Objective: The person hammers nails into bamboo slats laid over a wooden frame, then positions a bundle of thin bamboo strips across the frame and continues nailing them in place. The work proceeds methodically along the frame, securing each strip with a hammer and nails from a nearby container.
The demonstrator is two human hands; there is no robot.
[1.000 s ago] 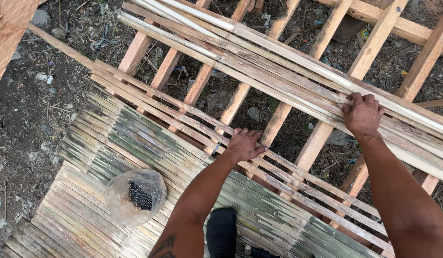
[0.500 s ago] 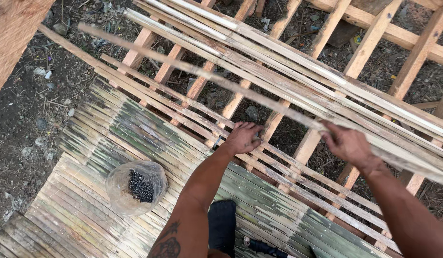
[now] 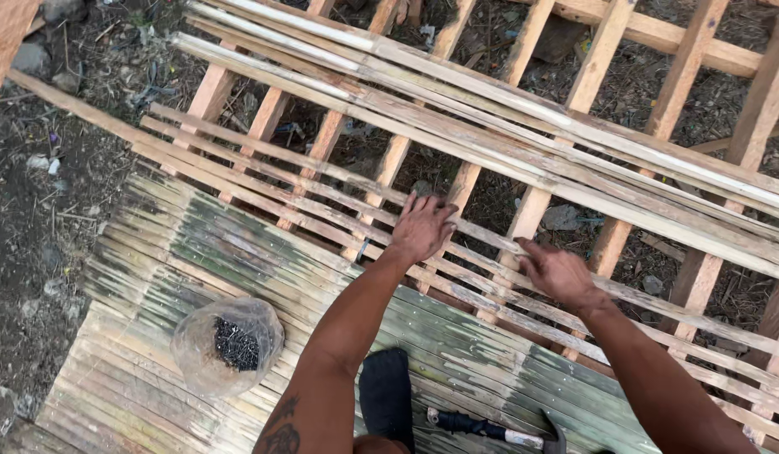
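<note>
Hands (image 3: 423,229) (image 3: 557,273) flat on bamboo slat (image 3: 322,200) (long axis upper-left to lower-right)

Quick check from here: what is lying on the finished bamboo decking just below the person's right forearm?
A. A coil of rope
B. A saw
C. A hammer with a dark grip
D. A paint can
C. A hammer with a dark grip lies flat on the bamboo decking near the bottom edge, below the right hand. Neither hand touches it: both the right and the left hand rest on the loose bamboo slats.
</note>
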